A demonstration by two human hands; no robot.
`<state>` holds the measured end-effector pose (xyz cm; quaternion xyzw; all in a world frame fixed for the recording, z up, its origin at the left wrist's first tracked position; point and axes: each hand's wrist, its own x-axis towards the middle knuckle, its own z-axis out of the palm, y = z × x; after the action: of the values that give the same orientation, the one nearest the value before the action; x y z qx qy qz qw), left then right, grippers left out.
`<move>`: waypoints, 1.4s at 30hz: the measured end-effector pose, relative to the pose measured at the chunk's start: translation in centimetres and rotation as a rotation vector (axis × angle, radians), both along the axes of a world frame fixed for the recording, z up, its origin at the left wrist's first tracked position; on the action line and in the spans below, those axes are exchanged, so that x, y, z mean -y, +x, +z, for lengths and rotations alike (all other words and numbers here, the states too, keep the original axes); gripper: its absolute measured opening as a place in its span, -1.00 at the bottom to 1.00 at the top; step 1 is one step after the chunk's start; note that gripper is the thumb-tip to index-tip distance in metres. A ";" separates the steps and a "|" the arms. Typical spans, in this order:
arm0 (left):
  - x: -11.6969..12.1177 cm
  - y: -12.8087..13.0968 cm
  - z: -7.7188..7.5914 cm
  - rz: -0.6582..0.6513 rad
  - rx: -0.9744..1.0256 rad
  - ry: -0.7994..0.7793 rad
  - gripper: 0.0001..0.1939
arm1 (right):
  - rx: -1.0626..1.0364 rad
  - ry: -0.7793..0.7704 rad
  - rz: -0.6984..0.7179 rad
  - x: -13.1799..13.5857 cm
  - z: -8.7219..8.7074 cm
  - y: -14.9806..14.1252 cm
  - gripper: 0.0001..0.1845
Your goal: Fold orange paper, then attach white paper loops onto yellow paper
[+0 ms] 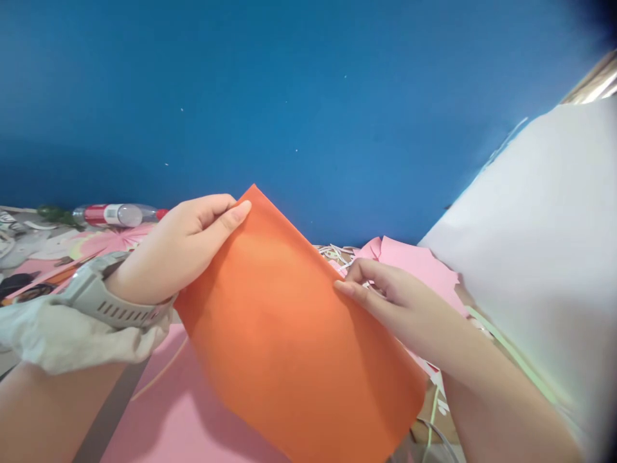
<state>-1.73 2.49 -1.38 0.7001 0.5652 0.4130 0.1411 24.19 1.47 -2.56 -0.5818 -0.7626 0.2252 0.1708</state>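
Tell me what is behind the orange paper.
Around the orange paper, pink paper shows at lower left, white scraps at upper right, and the blue wall beyond its top corner. Whatever lies directly behind its middle is covered.

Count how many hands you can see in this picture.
2: the left hand holds the orange sheet near its top corner, and the right hand pinches its upper-right edge. Some fingers are hidden; no other hands show.

The sheet (289, 334) is plain orange, the wall (299, 96) blue with white specks, the bottle cap (162, 213) red.
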 end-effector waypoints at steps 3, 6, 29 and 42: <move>-0.2 -0.4 0.0 -0.015 0.012 -0.077 -0.60 | -0.004 0.019 0.001 -0.1 -0.2 0.0 -0.52; -0.5 -0.8 -0.1 -0.016 0.034 -0.123 -0.60 | -0.002 0.031 0.017 -0.1 -0.2 -0.1 -0.54; -2.3 -3.4 -0.2 0.200 0.139 -0.135 -0.67 | -0.022 0.022 -0.142 -0.3 0.3 0.7 -0.50; -2.9 -4.2 -0.4 0.132 0.324 -0.188 -0.68 | -0.030 -0.151 0.047 -0.5 1.0 2.4 -0.54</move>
<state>-5.92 5.42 -1.77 0.5697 0.6158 0.4740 0.2675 26.58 2.00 -1.57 -0.5715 -0.7542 0.2948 0.1327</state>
